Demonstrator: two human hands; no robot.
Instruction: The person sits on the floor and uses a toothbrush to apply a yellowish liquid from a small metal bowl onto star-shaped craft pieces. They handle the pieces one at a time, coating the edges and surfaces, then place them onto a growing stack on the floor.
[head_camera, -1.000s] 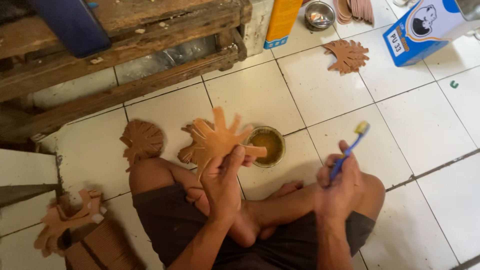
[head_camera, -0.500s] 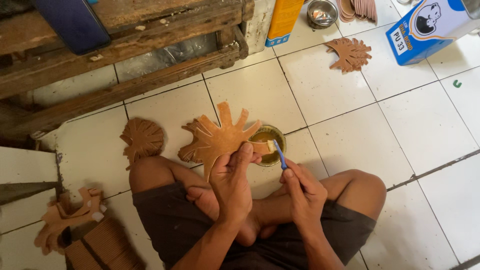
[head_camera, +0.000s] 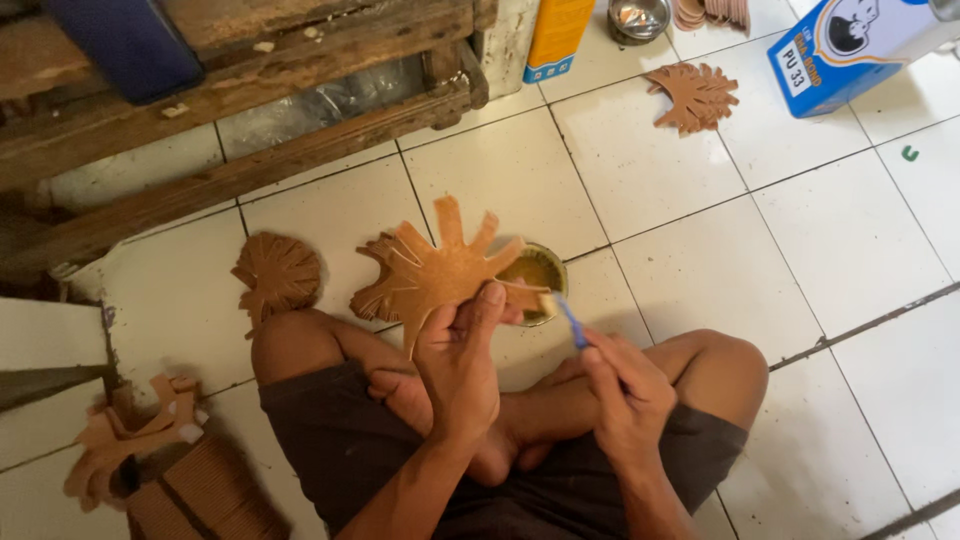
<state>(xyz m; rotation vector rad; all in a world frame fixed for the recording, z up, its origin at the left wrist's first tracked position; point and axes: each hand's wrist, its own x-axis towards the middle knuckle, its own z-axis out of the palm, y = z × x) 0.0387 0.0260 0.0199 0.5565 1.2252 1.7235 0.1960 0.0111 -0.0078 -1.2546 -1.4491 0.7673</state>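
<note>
Hands (head_camera: 460, 365) above glue tin (head_camera: 535, 272)

Single head-worn view, looking steeply down over the person's crossed legs onto the white tiled floor (head_camera: 700, 270). Close range: both hands fill lower centre. Wooden pallet (head_camera: 250, 110) spans the top-left edge.

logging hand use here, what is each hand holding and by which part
Left hand pinches the brown leaf-shaped cutout at its lower edge; right hand holds the blue-handled brush by its handle.
</note>
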